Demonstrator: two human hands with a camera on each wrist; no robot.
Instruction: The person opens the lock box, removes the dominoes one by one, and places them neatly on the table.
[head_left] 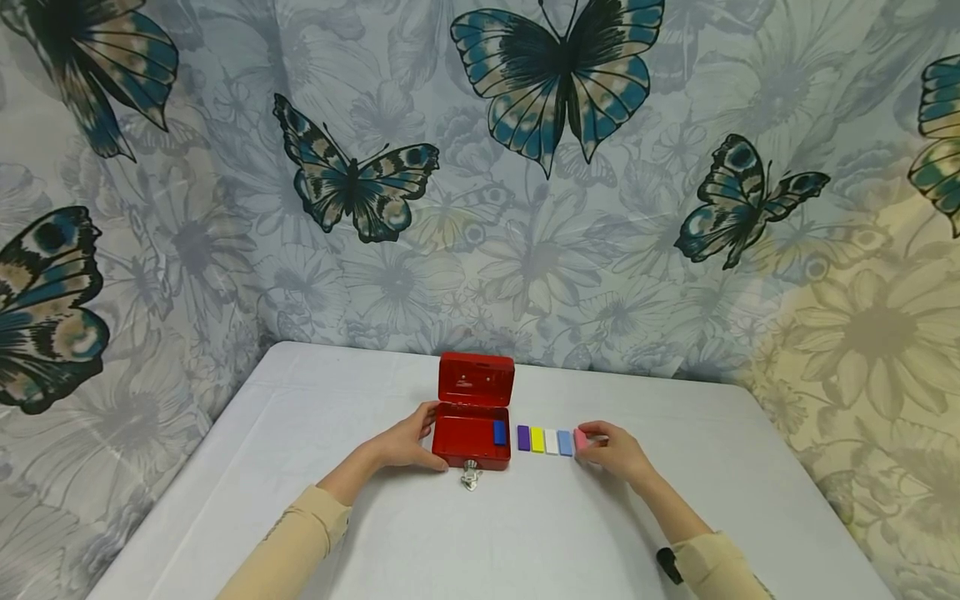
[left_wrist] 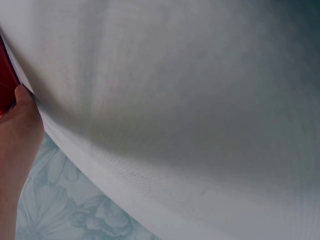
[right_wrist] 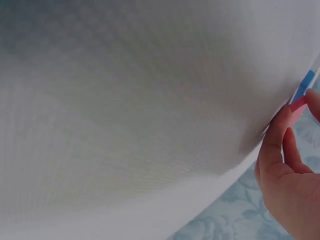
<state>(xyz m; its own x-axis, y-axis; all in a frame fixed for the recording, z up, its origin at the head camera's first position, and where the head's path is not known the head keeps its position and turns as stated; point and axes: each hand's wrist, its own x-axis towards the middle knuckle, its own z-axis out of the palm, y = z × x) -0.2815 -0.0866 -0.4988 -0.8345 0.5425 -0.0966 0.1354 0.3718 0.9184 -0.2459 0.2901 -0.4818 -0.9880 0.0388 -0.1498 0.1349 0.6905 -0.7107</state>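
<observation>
A small red cash box [head_left: 461, 433] stands on the table with its lid [head_left: 476, 379] raised. My left hand [head_left: 405, 439] grips its left side, thumb at the front corner and fingers toward the back. Inside, against the right wall, lies a dark blue block [head_left: 499, 432]. To the right of the box runs a row: purple block [head_left: 523, 438], yellow block [head_left: 537, 440], white block [head_left: 551, 442], light blue block [head_left: 565, 442]. At the row's right end my right hand [head_left: 618, 454] pinches a pink block [right_wrist: 298, 104] between thumb and fingers.
A metal clasp with keys or a lock [head_left: 470, 475] hangs at the box's front. White cloth covers the table [head_left: 420, 542]. A butterfly-patterned cloth wall [head_left: 525, 250] rises behind the table and on both sides.
</observation>
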